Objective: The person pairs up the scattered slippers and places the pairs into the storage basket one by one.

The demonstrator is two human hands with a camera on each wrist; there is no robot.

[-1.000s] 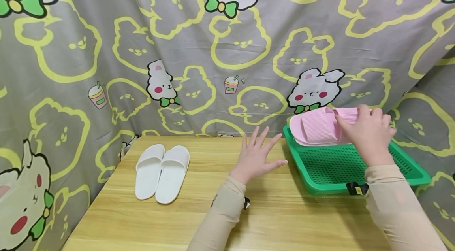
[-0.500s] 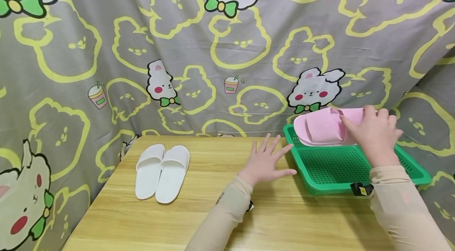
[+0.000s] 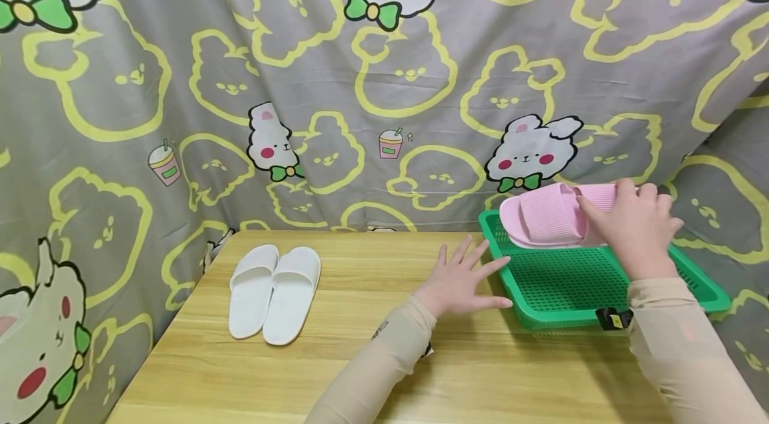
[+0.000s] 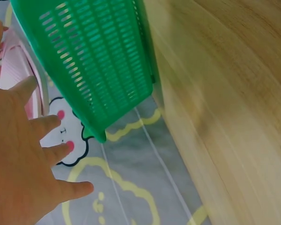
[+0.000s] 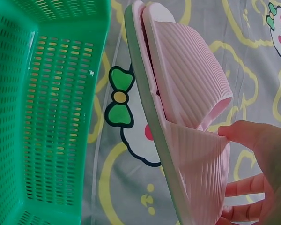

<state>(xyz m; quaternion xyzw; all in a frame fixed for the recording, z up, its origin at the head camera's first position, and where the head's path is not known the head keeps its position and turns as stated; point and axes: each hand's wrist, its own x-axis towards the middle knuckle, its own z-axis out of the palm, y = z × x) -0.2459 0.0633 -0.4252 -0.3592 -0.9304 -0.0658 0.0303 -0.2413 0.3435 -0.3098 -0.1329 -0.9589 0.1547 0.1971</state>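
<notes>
My right hand (image 3: 640, 232) grips a pair of pink slippers (image 3: 545, 218) with ribbed straps, over the back of the green basket (image 3: 561, 277). In the right wrist view the slippers (image 5: 192, 75) are fitted one into the other, and my thumb lies at a strap's edge with fingers along the side. My left hand (image 3: 459, 285) is at the basket's left side, fingers spread and holding nothing. The left wrist view has the same spread hand (image 4: 18, 154) with the basket's slotted wall (image 4: 93, 56) beyond it.
A pair of white slippers (image 3: 279, 294) lies side by side on the left of the wooden table (image 3: 360, 264). Behind and beside the table hangs a grey curtain (image 3: 336, 83) with cartoon rabbits.
The pink slippers and my right hand have shifted slightly right over the basket. My left hand has moved right and a little nearer, towards the basket's left rim.
</notes>
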